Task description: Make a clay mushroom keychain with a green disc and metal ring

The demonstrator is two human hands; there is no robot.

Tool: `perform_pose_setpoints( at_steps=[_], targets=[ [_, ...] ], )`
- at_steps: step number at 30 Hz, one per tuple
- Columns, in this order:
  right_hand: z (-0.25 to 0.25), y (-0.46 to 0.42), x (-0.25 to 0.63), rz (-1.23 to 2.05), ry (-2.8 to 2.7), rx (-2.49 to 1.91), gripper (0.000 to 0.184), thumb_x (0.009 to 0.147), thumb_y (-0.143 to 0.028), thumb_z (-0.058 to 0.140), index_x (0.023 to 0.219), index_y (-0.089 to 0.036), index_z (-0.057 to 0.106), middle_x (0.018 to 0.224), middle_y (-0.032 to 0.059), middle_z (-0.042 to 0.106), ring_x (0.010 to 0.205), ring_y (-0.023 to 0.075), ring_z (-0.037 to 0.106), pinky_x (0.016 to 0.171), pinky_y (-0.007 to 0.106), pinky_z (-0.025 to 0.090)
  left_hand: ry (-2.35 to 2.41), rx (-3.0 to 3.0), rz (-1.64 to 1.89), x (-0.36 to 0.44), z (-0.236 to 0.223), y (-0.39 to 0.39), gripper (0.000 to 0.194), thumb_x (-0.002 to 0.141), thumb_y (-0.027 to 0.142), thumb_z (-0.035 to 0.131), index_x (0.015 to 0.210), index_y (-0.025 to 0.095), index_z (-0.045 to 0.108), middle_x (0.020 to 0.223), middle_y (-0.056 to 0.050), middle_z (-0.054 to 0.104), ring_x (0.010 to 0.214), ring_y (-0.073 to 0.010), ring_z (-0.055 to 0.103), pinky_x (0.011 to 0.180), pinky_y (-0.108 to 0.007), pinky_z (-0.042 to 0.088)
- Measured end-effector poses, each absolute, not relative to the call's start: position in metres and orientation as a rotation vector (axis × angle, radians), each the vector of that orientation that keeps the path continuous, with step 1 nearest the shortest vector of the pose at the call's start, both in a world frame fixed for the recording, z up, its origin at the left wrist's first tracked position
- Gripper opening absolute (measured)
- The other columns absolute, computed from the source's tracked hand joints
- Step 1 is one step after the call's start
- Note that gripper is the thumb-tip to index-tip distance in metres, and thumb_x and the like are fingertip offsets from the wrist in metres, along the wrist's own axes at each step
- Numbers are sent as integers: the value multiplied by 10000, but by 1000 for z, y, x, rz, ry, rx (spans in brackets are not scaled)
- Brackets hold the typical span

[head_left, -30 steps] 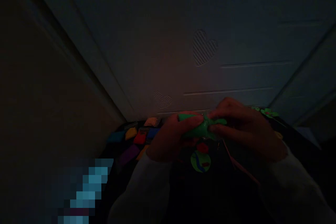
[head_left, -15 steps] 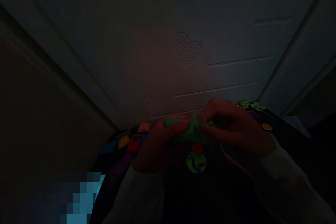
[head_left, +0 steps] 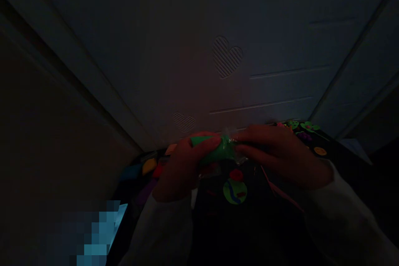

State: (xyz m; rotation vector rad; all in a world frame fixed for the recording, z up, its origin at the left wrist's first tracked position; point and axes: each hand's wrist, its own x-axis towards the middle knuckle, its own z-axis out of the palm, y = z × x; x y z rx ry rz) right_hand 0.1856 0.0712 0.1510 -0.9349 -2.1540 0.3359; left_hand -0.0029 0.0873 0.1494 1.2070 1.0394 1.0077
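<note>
The green lump moves left, held inside the fingers of the left hand. Can't tell if the right hand pinches its clear wrap; tugging could rip it.

Green packet, striped heart
On my feed, the disc is green with a wavy blue band and a red mark.

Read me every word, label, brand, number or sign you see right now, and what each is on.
No words, brands or numbers can be read.
Green packet: clear wrap, too dark and blurred to tell whether anything is printed.
Yellow packet: too dark and small to tell.
Larger heart and smaller heart on the wall panel: striped shapes, no readable lettering.
</note>
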Motion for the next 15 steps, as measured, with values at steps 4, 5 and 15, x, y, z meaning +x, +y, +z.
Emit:
perform_pose_setpoints(
  at_steps=[4,5,15],
  targets=[
    [151,73,187,439,-2151,-978,188,803,-290,577,951,-181,618,828,-3,642,731,100,570,647,214,422,1076,1185,923,-3,150,87,255,613,355,686,801,198,614,689,10,578,600,-120,546,479,-193,452],
    [151,73,188,452,-2155,-998,175,798,-290,580,928,-180,619,812,-2,637,719,104,567,636,219,419,1079,1187,898,-2,151,87,252,610,348,691,798,200,615,693,12,580,609,-121,550,486,-195,459],
    [149,76,190,995,-1969,-1037,111,787,-292,577,812,-189,609,707,-27,597,634,84,537,559,200,409,1088,1203,877,-8,148,91,247,620,339,692,801,191,611,678,19,577,592,-106,542,461,-165,435]
  ],
)
